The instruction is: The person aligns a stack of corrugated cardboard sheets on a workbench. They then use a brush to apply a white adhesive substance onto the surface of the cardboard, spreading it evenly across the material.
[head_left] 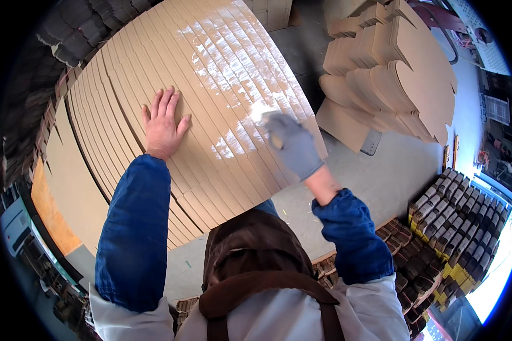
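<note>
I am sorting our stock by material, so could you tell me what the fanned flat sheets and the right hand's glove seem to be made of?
The fanned sheets look like brown cardboard, matte and dry; a wet, glossy white streak, possibly glue, crosses their overlapping edges. The glove on the right hand looks like grey knitted fabric, soft and dull, though the weave is too blurred to confirm. The left hand lies bare on the sheets.

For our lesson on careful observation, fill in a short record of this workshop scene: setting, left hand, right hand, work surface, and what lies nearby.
Setting: workshop table, seen from above
Left hand: bare, flat on the fanned cardboard sheets
Right hand: in a grey glove, fingers closed around something pale at the sheets' edge; what it is cannot be told
Wet band: shiny strip across the overlapped sheet edges
Nearby: cut cardboard blanks stacked to the right; bundled stacks lower right
Clothing: blue sleeves, brown apron
</note>
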The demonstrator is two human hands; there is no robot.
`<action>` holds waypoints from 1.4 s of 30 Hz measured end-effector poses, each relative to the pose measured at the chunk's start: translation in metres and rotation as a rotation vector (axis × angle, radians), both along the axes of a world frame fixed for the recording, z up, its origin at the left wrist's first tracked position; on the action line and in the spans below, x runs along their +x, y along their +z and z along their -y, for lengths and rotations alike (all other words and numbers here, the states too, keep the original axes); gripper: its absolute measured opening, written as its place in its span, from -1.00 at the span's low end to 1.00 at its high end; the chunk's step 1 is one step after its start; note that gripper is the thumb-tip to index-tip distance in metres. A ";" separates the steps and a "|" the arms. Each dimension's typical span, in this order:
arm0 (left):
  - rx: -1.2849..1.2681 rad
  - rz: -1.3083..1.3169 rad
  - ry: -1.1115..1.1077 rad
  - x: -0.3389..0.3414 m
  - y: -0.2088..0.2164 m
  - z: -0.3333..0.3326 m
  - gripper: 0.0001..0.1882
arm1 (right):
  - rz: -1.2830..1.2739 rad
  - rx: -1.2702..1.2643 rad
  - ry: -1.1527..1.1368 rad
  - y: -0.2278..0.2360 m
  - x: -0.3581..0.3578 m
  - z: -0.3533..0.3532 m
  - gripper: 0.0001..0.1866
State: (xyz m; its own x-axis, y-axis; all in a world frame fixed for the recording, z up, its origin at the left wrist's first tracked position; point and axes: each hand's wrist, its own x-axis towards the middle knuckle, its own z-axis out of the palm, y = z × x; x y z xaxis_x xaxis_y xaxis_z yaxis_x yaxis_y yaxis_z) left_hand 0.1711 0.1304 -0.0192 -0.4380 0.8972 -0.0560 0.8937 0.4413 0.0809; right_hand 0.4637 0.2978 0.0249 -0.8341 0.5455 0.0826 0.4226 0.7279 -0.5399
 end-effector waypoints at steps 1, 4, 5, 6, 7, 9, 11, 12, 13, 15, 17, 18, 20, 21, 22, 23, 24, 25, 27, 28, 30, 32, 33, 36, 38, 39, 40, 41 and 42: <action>0.003 -0.003 0.006 0.000 0.000 -0.001 -0.32 | -0.125 -0.034 -0.061 -0.004 0.000 -0.035 -0.77; -0.013 0.003 0.006 -0.001 0.000 -0.007 -0.30 | -0.050 0.047 -0.270 -0.003 0.018 -0.104 -0.80; -0.018 0.009 0.006 0.001 -0.001 -0.013 -0.30 | -0.343 -0.203 -0.390 -0.002 0.027 -0.115 -0.72; -0.032 0.013 0.019 0.003 0.001 -0.009 -0.29 | -0.515 -0.507 -0.521 0.007 0.026 -0.117 -0.72; -0.016 0.013 0.028 0.000 0.003 -0.003 -0.29 | -0.681 -0.819 -0.644 0.016 0.025 -0.117 -0.71; -0.002 0.033 0.034 0.002 0.005 -0.004 -0.29 | -0.769 -0.941 -0.566 0.013 0.043 -0.119 -0.70; 0.011 0.050 0.040 -0.004 0.008 -0.001 -0.29 | -0.263 -0.305 -0.317 0.020 0.037 -0.098 -0.71; 0.022 0.073 0.031 -0.002 0.005 -0.005 -0.30 | -0.338 -0.547 -0.363 0.020 0.026 -0.077 -0.70; 0.019 0.094 0.027 0.000 0.004 -0.003 -0.32 | -0.426 -0.781 -0.434 0.020 0.014 -0.055 -0.70; 0.032 0.105 0.004 0.000 0.001 -0.002 -0.35 | -0.702 -1.600 -0.594 0.027 -0.034 0.011 -0.71; 0.066 0.108 -0.005 0.002 0.000 -0.005 -0.40 | -0.483 -1.398 -0.490 0.023 -0.065 0.050 -0.76; 0.060 0.101 -0.002 0.001 0.000 -0.005 -0.41 | -0.412 -1.196 -0.433 0.012 -0.079 0.063 -0.78; 0.047 0.091 0.004 -0.002 0.000 -0.001 -0.42 | -0.289 -0.820 -0.361 0.009 -0.090 0.069 -0.83; 0.038 0.084 0.023 -0.004 0.001 0.006 -0.43 | -0.234 -0.647 -0.334 0.014 -0.083 0.053 -0.85; 0.065 0.084 0.012 -0.001 -0.001 0.001 -0.43 | -0.333 -0.519 -0.378 -0.003 -0.064 0.028 -0.86; 0.076 0.071 0.016 -0.004 -0.002 0.005 -0.44 | -0.236 -0.239 -0.370 0.002 -0.056 0.012 -0.86; 0.114 0.073 -0.001 0.001 -0.002 -0.003 -0.44 | -0.196 -0.220 -0.409 -0.001 -0.033 -0.011 -0.85; 0.110 0.097 0.017 0.000 0.000 -0.001 -0.45 | -0.263 -0.269 -0.442 0.009 -0.027 -0.012 -0.84; 0.052 0.152 0.023 -0.004 0.009 0.002 -0.45 | -0.392 -0.417 -0.497 0.033 -0.024 -0.002 -0.82; 0.021 0.173 0.024 -0.011 0.014 0.006 -0.45 | -0.462 -0.496 -0.522 0.045 -0.025 0.005 -0.82; 0.078 0.239 -0.005 -0.025 0.023 0.010 -0.46 | -0.478 -0.464 -0.540 0.063 -0.021 0.013 -0.79; 0.166 0.237 -0.022 -0.043 0.040 0.021 -0.46 | -0.479 -0.431 -0.554 0.070 -0.019 0.013 -0.79; 0.156 0.225 -0.006 -0.047 0.055 0.027 -0.45 | -0.414 -0.394 -0.605 0.079 -0.015 0.012 -0.78; 0.161 0.129 0.079 -0.065 0.058 0.090 -0.41 | -0.422 -0.383 -0.635 0.082 -0.017 0.018 -0.77; 0.140 0.067 0.098 -0.072 0.051 0.131 -0.39 | -0.369 -0.329 -0.554 0.076 -0.021 0.025 -0.77; 0.129 0.044 0.111 -0.072 0.045 0.144 -0.37 | -0.339 -0.284 -0.526 0.074 -0.028 0.034 -0.77; 0.089 0.054 0.106 -0.073 0.040 0.147 -0.36 | -0.310 -0.243 -0.503 0.074 -0.037 0.046 -0.77; 0.050 0.064 0.100 -0.075 0.035 0.148 -0.34 | -0.283 -0.254 -0.486 0.074 -0.046 0.059 -0.77; 0.008 0.081 0.097 -0.075 0.029 0.151 -0.33 | -0.256 -0.131 -0.388 0.076 -0.058 0.075 -0.77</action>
State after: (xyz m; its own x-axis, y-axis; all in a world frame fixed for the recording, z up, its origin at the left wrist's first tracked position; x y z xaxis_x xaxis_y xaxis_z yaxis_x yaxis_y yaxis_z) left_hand 0.0959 -0.0203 0.0095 -0.5171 0.8514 -0.0877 0.8372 0.5245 0.1550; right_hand 0.4057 0.2229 0.1009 -0.5287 0.8319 0.1686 0.4910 0.4618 -0.7387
